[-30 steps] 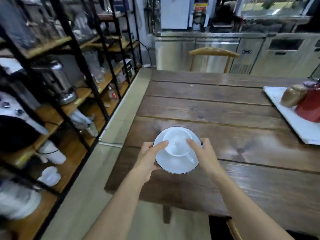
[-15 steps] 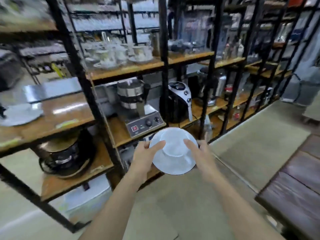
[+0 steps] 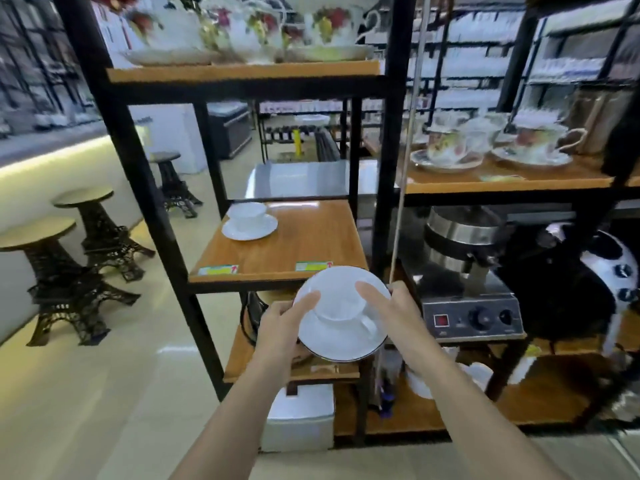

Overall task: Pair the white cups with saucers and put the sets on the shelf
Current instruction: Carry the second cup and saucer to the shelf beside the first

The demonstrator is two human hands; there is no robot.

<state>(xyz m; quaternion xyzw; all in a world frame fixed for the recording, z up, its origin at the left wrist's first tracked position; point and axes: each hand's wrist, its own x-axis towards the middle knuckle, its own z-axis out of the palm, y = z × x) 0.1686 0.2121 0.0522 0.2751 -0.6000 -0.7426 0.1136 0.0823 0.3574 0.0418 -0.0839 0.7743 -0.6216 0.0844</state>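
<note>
Café/shop: shelving (image 3: 284, 247) w/ floral teacups (image 3: 446, 147), waffle maker (image 3: 464, 271), stools (image 3: 86, 233).

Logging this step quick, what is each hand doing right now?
Left hand: closed on the left rim of the round white saucer carrying the white cup.
Right hand: closed on the saucer's right rim.

Left hand (image 3: 281, 328) and right hand (image 3: 395, 313): both forearms extended forward, thumbs on top, fingers curled in a grip.
</note>
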